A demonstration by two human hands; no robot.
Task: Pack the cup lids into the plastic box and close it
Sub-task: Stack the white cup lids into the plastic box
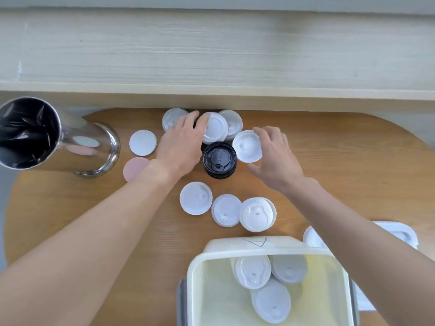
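Note:
An open white plastic box (200,274) stands at the near edge with three white lids (253,274) inside. On the wooden table lie several more cup lids. My left hand (181,142) reaches to the back cluster and its fingers grip a white lid (215,129). My right hand (275,156) holds another white lid (247,147) by its edge between fingers and thumb. A black lid stack (219,160) sits between my hands. Three white lids (226,209) lie in a row nearer the box.
The box's lid (404,234) lies to the right, partly under my right arm. A steel bin with a black bag (47,135) stands at the left. A white disc (142,142) and a pink disc (134,169) lie beside it. A raised shelf (211,90) borders the table's far side.

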